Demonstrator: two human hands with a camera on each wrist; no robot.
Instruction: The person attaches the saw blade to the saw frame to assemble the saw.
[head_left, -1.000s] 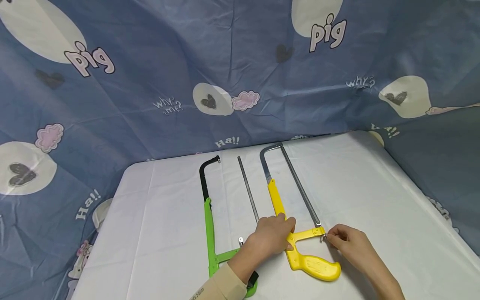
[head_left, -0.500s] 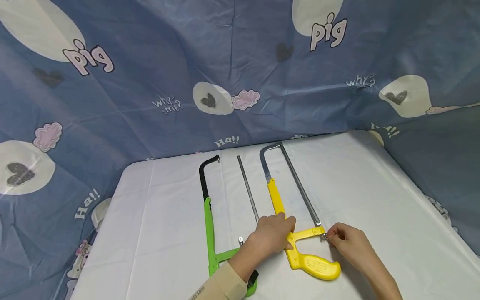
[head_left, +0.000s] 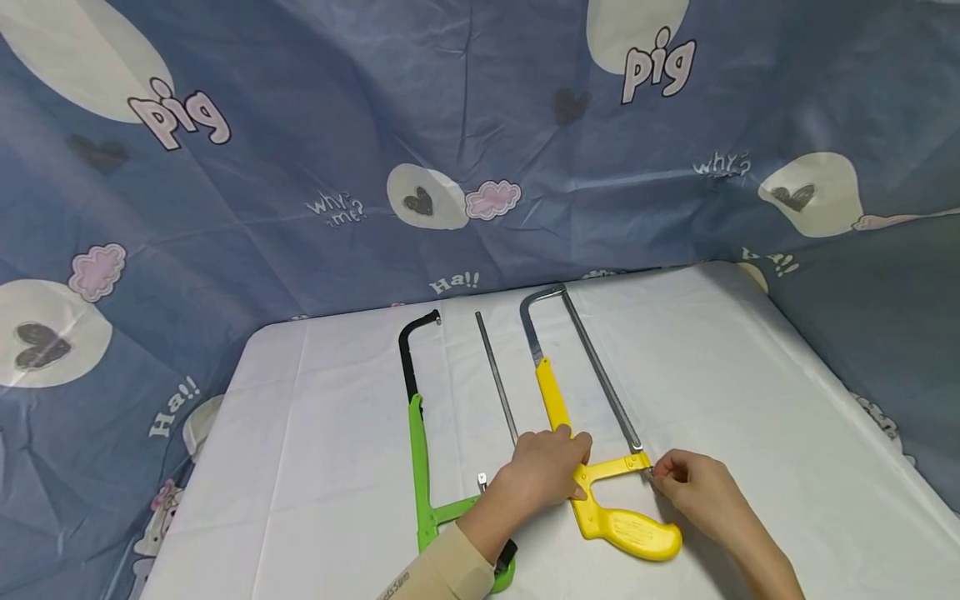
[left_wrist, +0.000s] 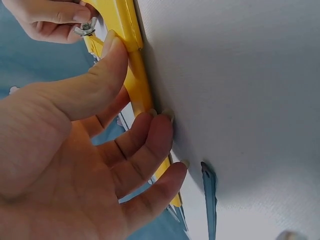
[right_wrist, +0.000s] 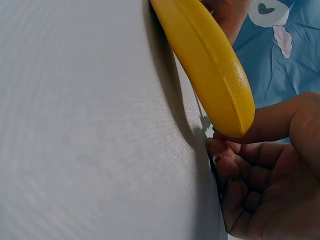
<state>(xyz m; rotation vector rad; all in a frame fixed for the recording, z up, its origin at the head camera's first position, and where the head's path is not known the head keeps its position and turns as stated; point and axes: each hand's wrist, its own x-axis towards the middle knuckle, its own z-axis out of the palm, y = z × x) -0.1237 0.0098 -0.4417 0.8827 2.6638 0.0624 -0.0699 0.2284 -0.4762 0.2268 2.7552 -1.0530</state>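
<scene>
A yellow hacksaw (head_left: 557, 398) lies on the white-covered table, its blade (head_left: 600, 367) spanning the frame on the right side. My left hand (head_left: 542, 468) grips the yellow frame just above the handle (head_left: 637, 533), with thumb and fingers on either side of it. At the blade's near end, my right hand (head_left: 701, 487) pinches the metal wing nut (left_wrist: 86, 27) between thumb and forefinger. In the right wrist view, the yellow handle hides part of this pinch.
Left of the yellow saw lies a green hacksaw (head_left: 420, 450) with a black front bow; the left forearm covers part of it. Between the saws rests a loose blade (head_left: 497, 375). A blue patterned cloth (head_left: 450, 125) hangs behind the table (head_left: 337, 417).
My right fingertips shift slightly at the wing nut, which turns in how much of it shows. The left hand and both saws stay where they were.
</scene>
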